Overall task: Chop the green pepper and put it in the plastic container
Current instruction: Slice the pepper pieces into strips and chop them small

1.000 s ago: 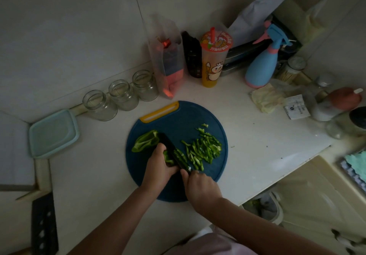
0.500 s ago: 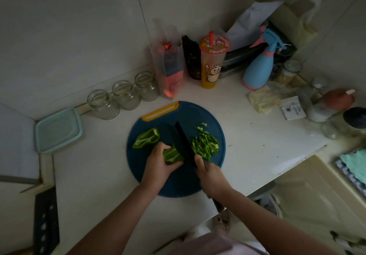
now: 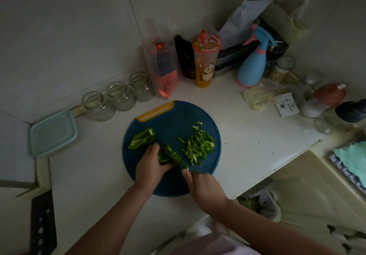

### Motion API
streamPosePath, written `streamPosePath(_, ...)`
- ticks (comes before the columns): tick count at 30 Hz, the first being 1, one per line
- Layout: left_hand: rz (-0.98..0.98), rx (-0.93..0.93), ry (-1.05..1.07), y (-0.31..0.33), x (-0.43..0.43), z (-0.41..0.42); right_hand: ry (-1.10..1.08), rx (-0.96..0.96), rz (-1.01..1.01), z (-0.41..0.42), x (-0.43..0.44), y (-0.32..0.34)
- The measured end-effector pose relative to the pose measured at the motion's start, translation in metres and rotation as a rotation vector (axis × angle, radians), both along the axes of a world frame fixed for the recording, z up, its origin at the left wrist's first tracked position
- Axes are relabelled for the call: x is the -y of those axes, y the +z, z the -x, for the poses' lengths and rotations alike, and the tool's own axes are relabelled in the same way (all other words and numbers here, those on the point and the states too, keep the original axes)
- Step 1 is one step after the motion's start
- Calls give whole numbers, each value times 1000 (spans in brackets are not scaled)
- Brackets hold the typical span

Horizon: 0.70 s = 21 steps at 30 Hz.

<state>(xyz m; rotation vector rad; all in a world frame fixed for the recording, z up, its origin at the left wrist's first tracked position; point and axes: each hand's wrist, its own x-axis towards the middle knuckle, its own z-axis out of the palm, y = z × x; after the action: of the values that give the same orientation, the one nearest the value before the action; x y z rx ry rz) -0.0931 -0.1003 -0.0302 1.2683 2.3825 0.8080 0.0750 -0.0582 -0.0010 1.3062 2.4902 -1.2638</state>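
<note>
On the round blue cutting board (image 3: 178,116), which lies on the white worktop (image 3: 247,136), the left hand (image 3: 151,165) holds down a short green pepper piece (image 3: 162,158) with curled fingers, fingertips tucked on top of it. Most of that piece is covered by the hand, so its long axis cannot be told. The right hand (image 3: 206,189) is closed round the handle of a dark knife (image 3: 172,154). The handle itself is hidden under the hand, and one finger seems to reach forward along the back of the blade, though the dim light makes that hard to confirm. The blade runs diagonally from the right hand away and to the left, its flat side against the held piece, with a few green bits clinging to it. Just beyond the left hand lies an uncut pepper half (image 3: 142,139), its long axis slanting from near left to far right, apart from the blade's tip. To the right of the knife is a loose heap of cut strips (image 3: 198,145), stretched from the near side of the board towards the far side. The pale green plastic container (image 3: 52,133) sits on the worktop well to the left of the board, near the wall corner. Three glass jars (image 3: 120,95) stand in a row behind it along the wall.
</note>
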Motion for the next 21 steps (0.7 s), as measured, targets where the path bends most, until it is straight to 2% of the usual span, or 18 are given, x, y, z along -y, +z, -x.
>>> streamPosePath(6, -45, 63, 11, -4, 1, -1, 34, 102, -104, 3, 1, 1)
streamPosePath(17, -81, 296, -44, 0, -10, 5, -24, 45, -48, 0, -4, 6)
streamPosePath(21, -54, 226, -53, -5, -12, 6, -21, 55, -40, -1, -3, 7)
